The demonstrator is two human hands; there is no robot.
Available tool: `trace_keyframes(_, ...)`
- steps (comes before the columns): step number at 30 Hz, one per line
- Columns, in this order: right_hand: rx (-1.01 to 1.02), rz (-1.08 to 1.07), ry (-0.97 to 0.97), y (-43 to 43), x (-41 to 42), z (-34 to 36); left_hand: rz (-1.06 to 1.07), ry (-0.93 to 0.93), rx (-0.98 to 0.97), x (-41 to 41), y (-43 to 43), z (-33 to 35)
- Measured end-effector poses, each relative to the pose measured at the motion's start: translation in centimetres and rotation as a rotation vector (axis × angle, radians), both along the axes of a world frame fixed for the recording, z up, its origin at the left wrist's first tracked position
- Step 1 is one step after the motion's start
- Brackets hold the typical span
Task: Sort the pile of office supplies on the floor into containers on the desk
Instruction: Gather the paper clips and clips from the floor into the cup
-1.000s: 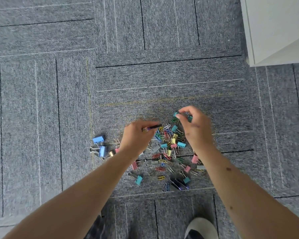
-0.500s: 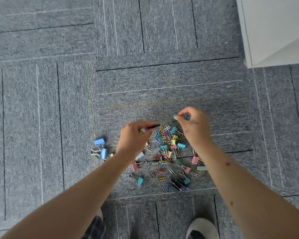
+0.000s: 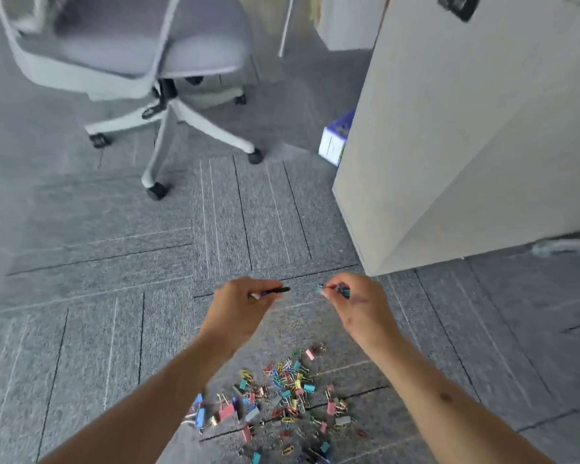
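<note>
A pile of coloured binder clips and paper clips [image 3: 282,393] lies on the grey carpet between my forearms. My left hand [image 3: 241,306] is lifted above the pile and grips a few small items, with a thin black piece [image 3: 278,290] sticking out to the right. My right hand [image 3: 355,303] is also raised and pinches small teal and blue clips [image 3: 335,289] in its fingertips. Both hands hover well above the floor, a short gap apart.
A grey office chair [image 3: 141,61] on castors stands at the upper left. A white desk side panel [image 3: 449,145] rises at the right, with a small purple and white box [image 3: 335,139] behind its corner. Carpet tiles cover the floor all round.
Both hands have lifted off the pile with the items they hold. The view has tilted up, so the chair and desk panel now show and the pile sits lower in the frame.
</note>
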State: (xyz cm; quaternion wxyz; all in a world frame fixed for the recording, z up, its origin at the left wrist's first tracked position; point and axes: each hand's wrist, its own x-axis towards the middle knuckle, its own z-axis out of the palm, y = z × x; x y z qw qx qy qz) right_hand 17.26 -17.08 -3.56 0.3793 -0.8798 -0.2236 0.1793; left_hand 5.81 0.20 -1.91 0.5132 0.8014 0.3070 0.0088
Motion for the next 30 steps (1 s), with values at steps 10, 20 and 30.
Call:
trace_keyframes(10,0.157,-0.031,-0.263,-3.9,0.3,26.3,-0.077,-0.311,0.137,-0.6,-4.1,24.8)
trace_keyframes(20,0.271,-0.106,-0.465,-15.7,-2.7,45.1,-0.182,-0.499,0.233,-0.3,-13.3,41.2)
trace_keyframes(30,0.223,-0.285,-0.596,-29.3,-1.6,53.1,-0.377,-0.637,0.257,5.1,-25.6,48.0)
